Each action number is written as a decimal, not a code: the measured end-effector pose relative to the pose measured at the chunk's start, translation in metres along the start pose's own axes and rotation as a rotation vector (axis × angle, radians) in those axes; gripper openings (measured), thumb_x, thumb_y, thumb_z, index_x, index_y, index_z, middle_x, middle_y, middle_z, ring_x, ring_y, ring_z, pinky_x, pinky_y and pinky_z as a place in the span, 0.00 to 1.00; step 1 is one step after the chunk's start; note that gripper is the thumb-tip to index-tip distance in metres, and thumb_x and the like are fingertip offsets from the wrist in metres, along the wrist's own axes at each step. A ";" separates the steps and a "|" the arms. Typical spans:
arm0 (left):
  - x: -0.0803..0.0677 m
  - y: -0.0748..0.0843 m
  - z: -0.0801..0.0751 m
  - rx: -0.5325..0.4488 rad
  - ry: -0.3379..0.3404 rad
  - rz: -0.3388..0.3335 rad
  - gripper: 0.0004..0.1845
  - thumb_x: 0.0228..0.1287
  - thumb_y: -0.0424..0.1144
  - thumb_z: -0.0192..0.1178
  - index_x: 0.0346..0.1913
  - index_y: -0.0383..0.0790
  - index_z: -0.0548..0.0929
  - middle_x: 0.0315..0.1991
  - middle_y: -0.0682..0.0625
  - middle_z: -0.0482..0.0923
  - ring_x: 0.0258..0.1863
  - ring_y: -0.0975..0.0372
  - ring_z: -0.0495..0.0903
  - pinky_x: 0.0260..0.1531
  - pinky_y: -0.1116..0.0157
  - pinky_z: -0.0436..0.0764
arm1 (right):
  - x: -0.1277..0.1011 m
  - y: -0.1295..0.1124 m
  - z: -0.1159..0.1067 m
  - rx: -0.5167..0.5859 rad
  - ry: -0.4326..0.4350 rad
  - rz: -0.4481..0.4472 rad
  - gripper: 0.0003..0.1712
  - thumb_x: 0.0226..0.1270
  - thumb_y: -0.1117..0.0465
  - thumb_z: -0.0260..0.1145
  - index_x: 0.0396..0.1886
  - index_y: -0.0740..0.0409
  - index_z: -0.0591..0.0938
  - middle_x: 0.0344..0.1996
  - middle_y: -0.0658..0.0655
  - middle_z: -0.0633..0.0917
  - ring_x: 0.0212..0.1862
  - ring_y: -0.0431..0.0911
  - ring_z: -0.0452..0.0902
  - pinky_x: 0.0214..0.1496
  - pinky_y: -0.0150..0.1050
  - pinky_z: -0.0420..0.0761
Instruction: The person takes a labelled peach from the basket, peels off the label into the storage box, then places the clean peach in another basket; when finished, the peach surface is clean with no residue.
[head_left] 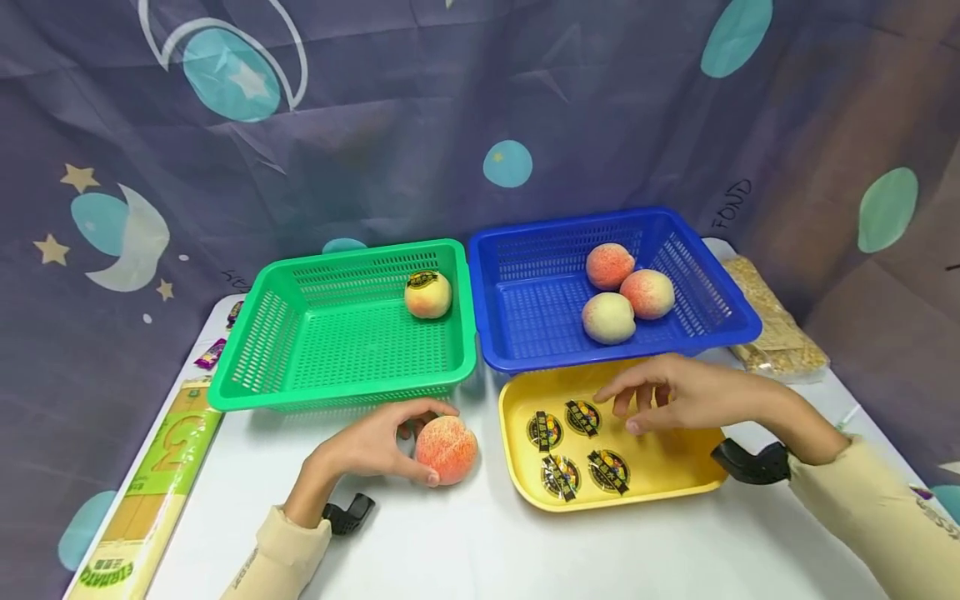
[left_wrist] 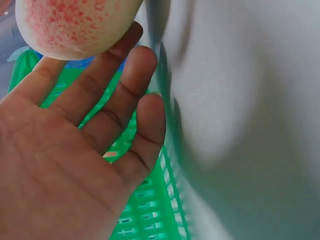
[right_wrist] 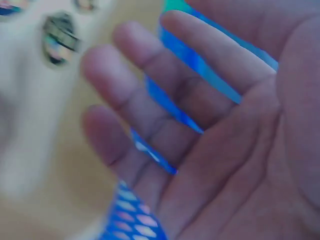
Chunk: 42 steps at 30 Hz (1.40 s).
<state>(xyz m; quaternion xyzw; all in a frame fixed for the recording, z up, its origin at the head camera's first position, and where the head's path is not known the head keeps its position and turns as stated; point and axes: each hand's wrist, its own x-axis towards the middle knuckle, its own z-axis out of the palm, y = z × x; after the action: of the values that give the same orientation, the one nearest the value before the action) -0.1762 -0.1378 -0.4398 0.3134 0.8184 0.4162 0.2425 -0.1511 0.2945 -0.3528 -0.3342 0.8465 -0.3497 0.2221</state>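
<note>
The left hand [head_left: 371, 446] rests on the white surface [head_left: 465, 542] just in front of the green basket [head_left: 247, 367], its fingers and thumb curled round a peach [head_left: 447, 450] that sits on the surface; in the left wrist view the fingertips [left_wrist: 135, 55] touch the fruit's underside while the palm stays open behind it. The peach is round, so it has no long axis to speak of, and it lies on the side of the left hand toward the yellow tray [head_left: 675, 475], between the green basket's near rim and the tray's left edge. The right hand [head_left: 675, 393] hovers released over the far part of the yellow tray, fingers spread and slightly bent, holding nothing; round stickers [head_left: 584, 417] lie on the tray floor just below and to the left of its fingertips, nearer to this hand than to the other. Whether a fingertip actually touches a sticker cannot be told. The green basket holds one stickered peach [head_left: 427, 293] in its far right corner; the blue basket [head_left: 525, 333] beside it holds three bare peaches [head_left: 609, 317].
</note>
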 end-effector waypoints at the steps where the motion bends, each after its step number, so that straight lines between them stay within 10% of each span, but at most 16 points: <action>1: -0.002 0.001 0.000 -0.006 -0.002 0.010 0.39 0.45 0.46 0.82 0.63 0.66 0.77 0.51 0.62 0.82 0.51 0.63 0.79 0.52 0.59 0.78 | -0.003 0.000 -0.005 -0.013 0.051 -0.022 0.18 0.71 0.61 0.69 0.59 0.50 0.84 0.40 0.47 0.87 0.36 0.38 0.81 0.36 0.34 0.82; 8: -0.015 0.027 -0.014 -0.010 -0.021 0.170 0.38 0.49 0.47 0.80 0.65 0.58 0.77 0.51 0.58 0.84 0.49 0.63 0.81 0.49 0.61 0.79 | -0.021 0.011 -0.034 -0.254 0.581 0.012 0.21 0.65 0.68 0.72 0.57 0.52 0.85 0.40 0.46 0.86 0.37 0.36 0.78 0.38 0.26 0.76; 12: -0.013 0.053 -0.026 -0.002 -0.026 0.268 0.39 0.49 0.46 0.80 0.67 0.55 0.76 0.54 0.58 0.84 0.51 0.64 0.81 0.50 0.64 0.80 | -0.029 0.032 -0.043 -0.371 0.748 0.189 0.32 0.61 0.59 0.77 0.65 0.56 0.79 0.53 0.60 0.82 0.55 0.49 0.72 0.59 0.43 0.73; 17: 0.019 0.080 -0.051 -0.064 0.005 0.351 0.41 0.48 0.41 0.80 0.68 0.52 0.76 0.59 0.54 0.82 0.53 0.59 0.82 0.51 0.59 0.82 | -0.037 0.054 -0.051 -0.394 0.626 0.452 0.59 0.61 0.41 0.73 0.82 0.60 0.53 0.79 0.72 0.54 0.75 0.75 0.44 0.63 0.80 0.45; 31: 0.188 0.130 -0.079 -0.120 0.084 0.378 0.37 0.56 0.40 0.75 0.70 0.53 0.75 0.57 0.54 0.84 0.52 0.61 0.83 0.51 0.58 0.83 | -0.040 0.072 -0.052 -0.384 0.548 0.643 0.71 0.62 0.27 0.63 0.81 0.67 0.37 0.79 0.76 0.40 0.76 0.80 0.36 0.59 0.84 0.45; 42: 0.268 0.113 -0.053 -0.088 0.163 0.071 0.39 0.57 0.49 0.75 0.72 0.53 0.71 0.62 0.50 0.79 0.58 0.59 0.79 0.56 0.63 0.81 | -0.028 0.070 -0.052 -0.341 0.499 0.614 0.72 0.63 0.28 0.63 0.80 0.69 0.33 0.79 0.76 0.33 0.78 0.78 0.33 0.67 0.83 0.41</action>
<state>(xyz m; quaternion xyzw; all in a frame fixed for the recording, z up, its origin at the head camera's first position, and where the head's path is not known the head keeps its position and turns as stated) -0.3598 0.0776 -0.3537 0.2964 0.8048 0.4842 0.1734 -0.1927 0.3746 -0.3666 -0.0040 0.9802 -0.1926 0.0456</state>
